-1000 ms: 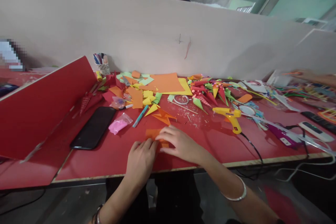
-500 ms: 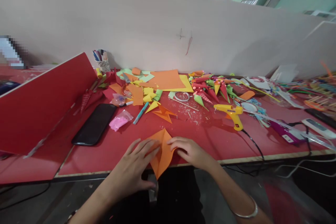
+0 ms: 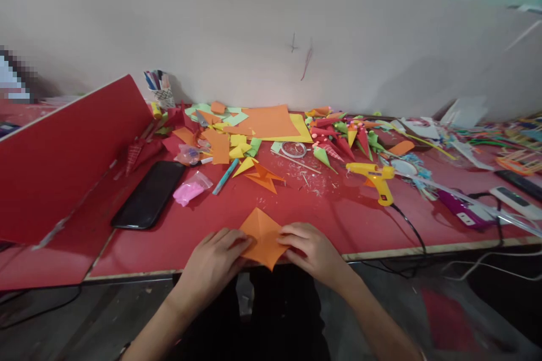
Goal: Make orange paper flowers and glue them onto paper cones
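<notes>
Orange paper (image 3: 261, 237) just opened out at six o'clock, creases exposed; your left hand (image 3: 212, 259), right hand (image 3: 317, 251) half-curled, apparently pinching opposite corners.

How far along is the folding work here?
The red, green and yellow paper cones toward the back look done. The left hand and right hand hold a creased orange paper square, opened out. Folding it up seems left; the large orange paper sheet behind lies flat, unfolded.

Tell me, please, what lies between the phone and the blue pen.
A pink packet lies between the phone and the blue pen, in the head view.
</notes>
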Motion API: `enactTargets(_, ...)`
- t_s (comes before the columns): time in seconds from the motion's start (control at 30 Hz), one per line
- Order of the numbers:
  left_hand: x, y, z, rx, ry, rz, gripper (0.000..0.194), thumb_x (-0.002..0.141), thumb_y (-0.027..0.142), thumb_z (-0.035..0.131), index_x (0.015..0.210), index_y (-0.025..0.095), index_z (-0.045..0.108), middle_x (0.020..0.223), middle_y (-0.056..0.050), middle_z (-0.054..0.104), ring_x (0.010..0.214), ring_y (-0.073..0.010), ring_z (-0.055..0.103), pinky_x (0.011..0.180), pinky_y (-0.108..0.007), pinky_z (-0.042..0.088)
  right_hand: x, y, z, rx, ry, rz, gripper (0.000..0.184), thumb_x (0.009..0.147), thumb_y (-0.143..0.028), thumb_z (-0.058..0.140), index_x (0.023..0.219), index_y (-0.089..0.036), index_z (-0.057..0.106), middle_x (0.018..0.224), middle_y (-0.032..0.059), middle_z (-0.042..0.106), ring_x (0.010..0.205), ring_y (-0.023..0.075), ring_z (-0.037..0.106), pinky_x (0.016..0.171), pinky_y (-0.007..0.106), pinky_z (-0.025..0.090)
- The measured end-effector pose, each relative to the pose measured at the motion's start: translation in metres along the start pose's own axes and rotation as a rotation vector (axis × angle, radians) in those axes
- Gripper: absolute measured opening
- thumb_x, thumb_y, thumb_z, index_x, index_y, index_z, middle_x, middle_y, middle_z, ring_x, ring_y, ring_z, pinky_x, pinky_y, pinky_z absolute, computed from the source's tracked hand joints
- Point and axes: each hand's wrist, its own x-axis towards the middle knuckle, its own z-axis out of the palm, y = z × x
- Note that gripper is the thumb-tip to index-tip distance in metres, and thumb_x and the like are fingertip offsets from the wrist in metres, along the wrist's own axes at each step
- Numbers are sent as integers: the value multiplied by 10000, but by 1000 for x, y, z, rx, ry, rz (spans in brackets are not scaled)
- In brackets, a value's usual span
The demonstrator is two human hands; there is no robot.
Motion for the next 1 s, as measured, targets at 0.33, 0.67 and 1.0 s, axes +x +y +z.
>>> enactTargets(0.33,0,-6,8,-62,156,-284,253,823,363,444,697,190,580,701,-9,603,646,-141,550,591,-249,403,22,-7,15,-11,166,253,258,831,-298,460,615,-172,521,689,16,515,677,126,488,634,235,393)
enactTargets(0.67,7,-3,9,21,96,-377,292,841,374,403,640,182,490,606,5,553,562,-133,502,570,-256,344,25,-6,23,-303,166,296,273,824,-271,461,568,-176,467,622,-3,472,608,111,435,575,225,311)
enactTargets(1.0,3,-17,6,-6,-5,-240,246,875,327,347,946,200,544,763,-14,588,675,-134,544,649,-270,394,26,-6,25,-396,174,281,271,833,-272,450,579,-178,469,624,-1,480,606,114,429,579,231,293)
